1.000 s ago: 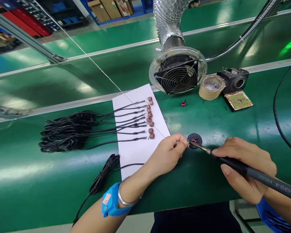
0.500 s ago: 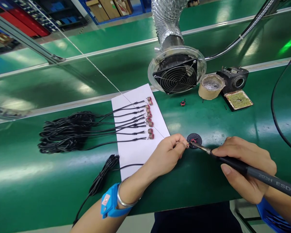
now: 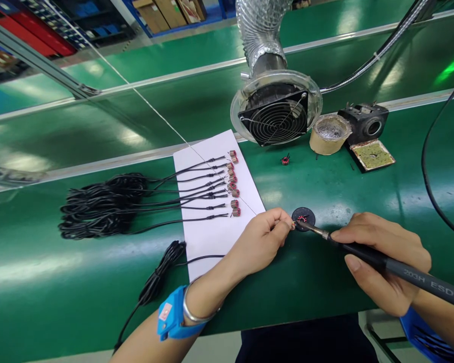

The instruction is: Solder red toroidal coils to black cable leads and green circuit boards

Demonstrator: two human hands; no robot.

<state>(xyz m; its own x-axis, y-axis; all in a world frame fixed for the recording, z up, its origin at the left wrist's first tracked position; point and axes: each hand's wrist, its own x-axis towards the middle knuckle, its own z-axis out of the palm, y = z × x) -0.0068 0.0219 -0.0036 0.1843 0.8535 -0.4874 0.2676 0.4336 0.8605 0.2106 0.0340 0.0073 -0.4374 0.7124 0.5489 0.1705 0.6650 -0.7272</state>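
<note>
My right hand (image 3: 386,257) grips a black soldering iron (image 3: 366,257), its metal tip resting at a small red-wound ring coil (image 3: 301,220). That coil lies on a round black pad (image 3: 308,213) on the bench. My left hand (image 3: 267,237) is pinched closed just left of the pad, with fingertips beside the iron's tip. A thin solder wire (image 3: 166,120) runs down from the upper left into this hand. One black cable (image 3: 202,259) passes beneath my left forearm, and its end is hidden by the hand.
White paper (image 3: 204,237) carries a column of red coils (image 3: 233,186) facing several cable ends. Bundled black cables (image 3: 102,206) lie left. A fume extractor fan (image 3: 278,121) hangs behind; a cardboard ring (image 3: 329,136), iron stand (image 3: 365,123), sponge tray (image 3: 373,155) and loose coil (image 3: 285,160) are beyond.
Almost nothing differs. Both hands, the soldering iron and the coil on the pad keep the same positions.
</note>
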